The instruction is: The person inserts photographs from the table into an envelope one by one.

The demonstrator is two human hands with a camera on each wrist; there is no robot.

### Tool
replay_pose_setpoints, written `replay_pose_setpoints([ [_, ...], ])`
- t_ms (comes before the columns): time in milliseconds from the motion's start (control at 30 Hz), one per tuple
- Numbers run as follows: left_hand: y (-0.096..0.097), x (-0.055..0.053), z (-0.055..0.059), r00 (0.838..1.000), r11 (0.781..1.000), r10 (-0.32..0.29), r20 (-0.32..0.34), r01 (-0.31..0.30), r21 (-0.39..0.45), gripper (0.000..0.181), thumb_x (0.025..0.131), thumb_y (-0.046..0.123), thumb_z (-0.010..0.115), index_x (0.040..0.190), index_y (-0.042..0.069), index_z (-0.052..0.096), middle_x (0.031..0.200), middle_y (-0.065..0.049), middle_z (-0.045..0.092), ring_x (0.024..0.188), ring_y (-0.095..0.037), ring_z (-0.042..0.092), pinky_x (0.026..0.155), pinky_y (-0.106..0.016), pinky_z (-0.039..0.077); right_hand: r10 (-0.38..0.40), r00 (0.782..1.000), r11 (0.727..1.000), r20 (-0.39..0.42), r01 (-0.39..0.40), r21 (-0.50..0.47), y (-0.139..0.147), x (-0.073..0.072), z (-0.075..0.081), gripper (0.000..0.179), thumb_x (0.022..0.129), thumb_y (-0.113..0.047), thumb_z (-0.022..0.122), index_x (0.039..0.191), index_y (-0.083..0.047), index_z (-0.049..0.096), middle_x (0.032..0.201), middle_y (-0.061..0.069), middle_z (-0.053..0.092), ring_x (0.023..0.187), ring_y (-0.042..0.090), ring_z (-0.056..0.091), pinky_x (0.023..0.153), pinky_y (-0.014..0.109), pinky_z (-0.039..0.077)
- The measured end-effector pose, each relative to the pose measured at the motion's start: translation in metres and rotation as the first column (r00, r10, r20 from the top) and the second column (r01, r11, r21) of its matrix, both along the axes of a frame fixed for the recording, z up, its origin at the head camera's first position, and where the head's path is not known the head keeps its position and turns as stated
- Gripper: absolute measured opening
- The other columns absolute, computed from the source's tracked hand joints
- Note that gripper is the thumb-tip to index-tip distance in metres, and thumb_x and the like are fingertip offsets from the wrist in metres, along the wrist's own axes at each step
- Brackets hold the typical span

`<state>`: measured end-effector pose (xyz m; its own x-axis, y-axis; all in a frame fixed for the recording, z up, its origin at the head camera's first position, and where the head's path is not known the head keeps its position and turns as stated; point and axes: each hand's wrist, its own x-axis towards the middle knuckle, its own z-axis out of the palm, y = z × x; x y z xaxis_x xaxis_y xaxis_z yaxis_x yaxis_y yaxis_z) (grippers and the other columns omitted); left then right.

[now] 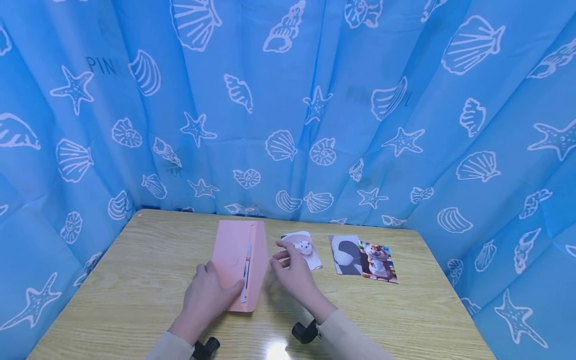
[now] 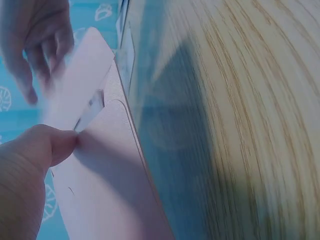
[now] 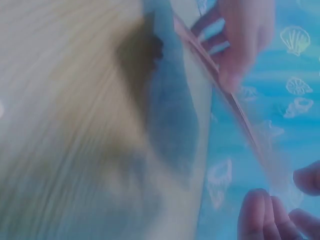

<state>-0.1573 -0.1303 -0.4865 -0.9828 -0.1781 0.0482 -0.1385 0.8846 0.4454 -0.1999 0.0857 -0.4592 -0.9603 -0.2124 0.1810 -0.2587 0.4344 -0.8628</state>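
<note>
A pink envelope (image 1: 230, 242) is held up off the wooden table in my left hand (image 1: 204, 296), whose thumb presses on its front near the opening. Its pointed flap (image 1: 259, 270) stands out to the right, blurred in the left wrist view. Inside the opening shows a narrow strip of a photo (image 1: 245, 275). My right hand (image 1: 295, 274) hovers just right of the flap. Its fingers (image 3: 252, 217) are loosely bent, thumb apart from them, close by the flap's tip in the right wrist view.
Behind the right hand lies a photo of a white animal (image 1: 306, 247). Further right, a grey-and-white photo (image 1: 344, 255) lies beside a photo of a furry cartoon animal (image 1: 379, 262). A blue shell-patterned curtain (image 1: 288, 125) hangs around the wooden table (image 1: 148, 270).
</note>
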Motion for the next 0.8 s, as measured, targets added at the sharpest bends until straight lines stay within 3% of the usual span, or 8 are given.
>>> replay_pose_setpoints([
  [133, -0.005, 0.001, -0.001, 1.0, 1.0, 0.0, 0.003, 0.0, 0.01, 0.097, 0.074, 0.068, 0.067, 0.116, -0.017, 0.046, 0.096, -0.023, 0.048, 0.072, -0.028, 0.053, 0.06, -0.045, 0.049, -0.057, 0.997, 0.998, -0.043, 0.058, 0.031, 0.03, -0.004, -0.002, 0.043, 0.092, -0.019, 0.067, 0.131, -0.009, 0.053, 0.098, 0.006, 0.064, 0.083, 0.022, 0.063, 0.071, 0.031, 0.051],
  [433, -0.01, 0.002, -0.004, 1.0, 1.0, -0.008, 0.004, 0.008, 0.007, 0.099, 0.074, 0.068, 0.066, 0.118, -0.018, 0.045, 0.096, -0.023, 0.047, 0.074, -0.028, 0.052, 0.063, -0.045, 0.049, -0.215, 0.976, 0.969, 0.035, 0.208, 0.134, 0.096, -0.015, -0.009, 0.058, 0.088, -0.033, 0.072, 0.137, -0.013, 0.049, 0.105, 0.007, 0.063, 0.087, 0.022, 0.061, 0.069, 0.033, 0.05],
  [800, -0.011, 0.002, -0.004, 1.0, 1.0, -0.014, 0.017, 0.014, 0.015, 0.1, 0.074, 0.068, 0.066, 0.121, -0.018, 0.045, 0.098, -0.023, 0.047, 0.075, -0.028, 0.053, 0.065, -0.046, 0.05, -0.333, 0.939, 0.924, 0.085, 0.306, 0.231, 0.164, -0.027, -0.017, 0.076, 0.087, -0.052, 0.066, 0.143, -0.008, 0.039, 0.12, 0.016, 0.058, 0.104, 0.026, 0.058, 0.083, 0.041, 0.049],
])
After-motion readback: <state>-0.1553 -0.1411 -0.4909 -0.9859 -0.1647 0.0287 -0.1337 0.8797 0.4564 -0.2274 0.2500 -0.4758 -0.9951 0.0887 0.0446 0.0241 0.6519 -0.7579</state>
